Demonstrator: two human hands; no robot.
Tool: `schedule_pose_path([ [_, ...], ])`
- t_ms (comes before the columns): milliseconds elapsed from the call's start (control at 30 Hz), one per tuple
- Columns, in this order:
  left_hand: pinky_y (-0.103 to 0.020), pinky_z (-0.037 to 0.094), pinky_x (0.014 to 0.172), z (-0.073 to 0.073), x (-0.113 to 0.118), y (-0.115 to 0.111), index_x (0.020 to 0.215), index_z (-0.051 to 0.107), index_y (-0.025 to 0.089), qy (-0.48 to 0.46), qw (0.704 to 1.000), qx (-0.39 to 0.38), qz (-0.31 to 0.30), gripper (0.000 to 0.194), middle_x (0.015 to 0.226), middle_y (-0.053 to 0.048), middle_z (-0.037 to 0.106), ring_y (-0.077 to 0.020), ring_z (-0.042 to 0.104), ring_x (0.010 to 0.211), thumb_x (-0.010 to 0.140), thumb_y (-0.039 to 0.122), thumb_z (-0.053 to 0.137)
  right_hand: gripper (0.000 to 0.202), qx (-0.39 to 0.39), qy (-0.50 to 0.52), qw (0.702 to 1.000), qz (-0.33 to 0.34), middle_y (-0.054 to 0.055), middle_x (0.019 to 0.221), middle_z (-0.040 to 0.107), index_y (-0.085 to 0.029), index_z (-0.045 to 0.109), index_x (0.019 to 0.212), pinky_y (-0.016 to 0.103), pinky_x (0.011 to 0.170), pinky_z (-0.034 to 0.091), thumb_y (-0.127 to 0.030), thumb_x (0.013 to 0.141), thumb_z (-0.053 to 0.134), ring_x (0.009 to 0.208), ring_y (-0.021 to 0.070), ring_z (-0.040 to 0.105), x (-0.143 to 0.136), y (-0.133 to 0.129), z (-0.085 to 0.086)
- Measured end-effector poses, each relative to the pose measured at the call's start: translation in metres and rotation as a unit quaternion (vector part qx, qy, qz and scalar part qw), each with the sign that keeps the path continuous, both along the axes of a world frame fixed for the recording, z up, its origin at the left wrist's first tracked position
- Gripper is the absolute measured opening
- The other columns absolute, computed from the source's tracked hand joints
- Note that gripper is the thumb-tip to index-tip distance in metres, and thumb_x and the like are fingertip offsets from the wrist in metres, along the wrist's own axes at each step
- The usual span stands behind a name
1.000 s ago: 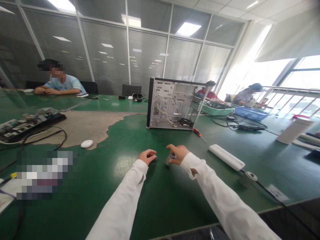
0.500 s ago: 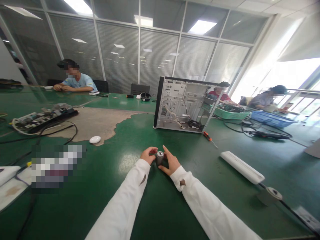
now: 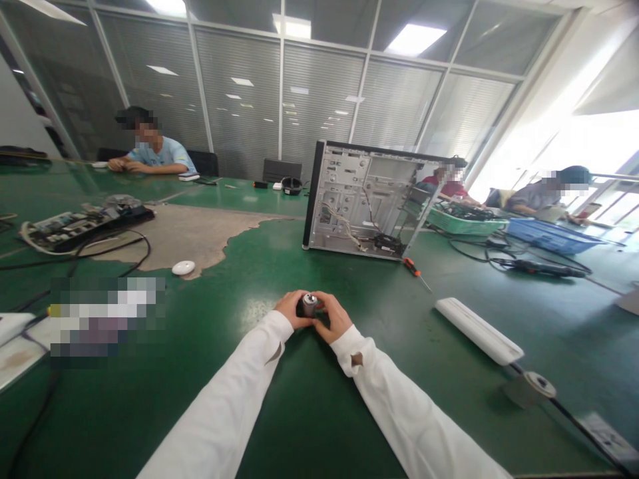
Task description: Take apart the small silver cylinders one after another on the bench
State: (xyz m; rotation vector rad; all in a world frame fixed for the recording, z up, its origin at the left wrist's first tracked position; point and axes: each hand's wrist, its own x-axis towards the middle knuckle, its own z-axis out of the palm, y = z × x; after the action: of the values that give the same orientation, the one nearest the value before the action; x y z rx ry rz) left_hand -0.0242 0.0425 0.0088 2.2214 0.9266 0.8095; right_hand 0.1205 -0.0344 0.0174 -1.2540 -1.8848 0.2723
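Note:
A small grey metal cylinder [image 3: 309,305] with a dark detail on its top stands upright on the green table [image 3: 309,406]. My left hand [image 3: 293,310] curves round its left side, fingers bent behind it. From the right, my right hand [image 3: 333,317] wraps round the other side, its thumb meeting the left thumb in front of the cylinder. Both hands are closed about it. An open computer case [image 3: 369,199] lies on its side beyond the hands, and an orange-handled screwdriver [image 3: 412,267] is beside its lower right corner.
A white bar [image 3: 479,330] and a cable with a grey block lie at the right. Circuit boards [image 3: 90,223], cables and a white oval object [image 3: 183,268] are at the left. Green [image 3: 464,224] and blue baskets [image 3: 554,237] stand behind right. Several people sit across the table.
Both hands have closed in round the cylinder; the right hand's spread fingers have bent and its thumb has met the left one. The camera view has shifted slightly.

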Motion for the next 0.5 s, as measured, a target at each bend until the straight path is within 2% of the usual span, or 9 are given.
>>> schedule_pose_path([
  [100, -0.034, 0.038, 0.079, -0.0006, 0.0010, 0.0007, 0.093, 0.053, 0.020, 0.012, 1.000, 0.001, 0.019, 0.053, 0.091, -0.004, 0.058, -0.0237, 0.050, 0.089, 0.045, 0.033, 0.070, 0.056, 0.004, -0.007, 1.000, 0.001, 0.006, 0.105, 0.045, -0.025, 0.034, 0.111, 0.035, 0.074, 0.044, -0.011, 0.059, 0.049, 0.088, 0.0182, 0.047, 0.0010, -0.0002, 0.0016],
  [200, -0.033, 0.040, 0.077, 0.0001, 0.0004, 0.0022, 0.091, 0.053, 0.019, 0.004, 1.000, -0.022, 0.002, 0.050, 0.088, -0.004, 0.060, -0.0218, 0.053, 0.085, 0.047, 0.033, 0.070, 0.054, 0.006, -0.024, 1.000, -0.002, 0.006, 0.104, 0.045, -0.023, 0.035, 0.111, 0.034, 0.076, 0.043, -0.012, 0.060, 0.049, 0.091, 0.0184, 0.046, 0.0016, -0.0010, 0.0048],
  [367, -0.031, 0.040, 0.078, 0.0032, -0.0022, 0.0014, 0.093, 0.050, 0.017, -0.029, 0.998, -0.050, -0.010, 0.050, 0.091, -0.005, 0.061, -0.0198, 0.055, 0.086, 0.049, 0.028, 0.069, 0.058, -0.002, -0.072, 0.997, -0.024, 0.007, 0.106, 0.044, -0.024, 0.034, 0.114, 0.035, 0.079, 0.042, -0.013, 0.060, 0.049, 0.095, 0.0201, 0.044, 0.0026, -0.0015, 0.0085],
  [500, -0.032, 0.040, 0.079, 0.0038, -0.0025, -0.0008, 0.097, 0.045, 0.017, -0.069, 0.995, -0.076, -0.013, 0.056, 0.089, -0.005, 0.062, -0.0190, 0.056, 0.085, 0.048, 0.024, 0.070, 0.060, -0.014, -0.072, 0.996, -0.055, 0.007, 0.106, 0.043, -0.026, 0.034, 0.114, 0.036, 0.076, 0.042, -0.016, 0.058, 0.053, 0.090, 0.0203, 0.047, 0.0040, 0.0007, 0.0069],
])
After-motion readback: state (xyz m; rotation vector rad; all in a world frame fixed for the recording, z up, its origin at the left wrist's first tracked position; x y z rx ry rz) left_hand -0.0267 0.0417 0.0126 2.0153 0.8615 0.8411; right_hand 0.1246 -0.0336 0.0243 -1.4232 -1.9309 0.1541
